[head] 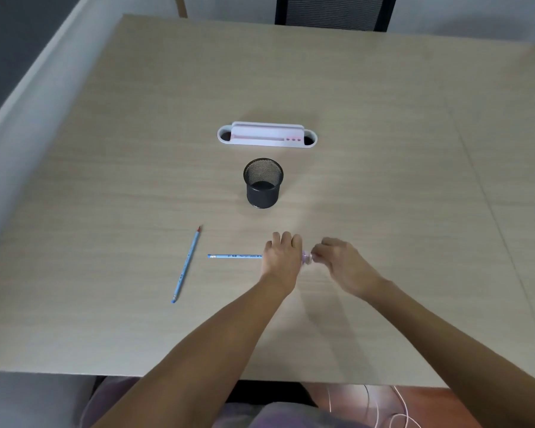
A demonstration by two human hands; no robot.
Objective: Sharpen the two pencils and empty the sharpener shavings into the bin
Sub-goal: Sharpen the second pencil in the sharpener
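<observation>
My left hand [281,257] is closed around a blue pencil [233,256] that sticks out level to the left; its front end is hidden in my fist. Right beside it, my right hand [340,262] pinches a small pink sharpener [306,258], which sits between the two hands at the pencil's hidden tip. A second blue pencil [186,264] lies loose on the table to the left, its red-tipped point facing away from me. The black mesh bin [263,183] stands upright just beyond my hands.
A white and pink desk organiser [266,135] lies behind the bin. The wooden table [383,149] extends wide on all sides, its near edge close to my body. A dark chair [334,10] stands at the far side.
</observation>
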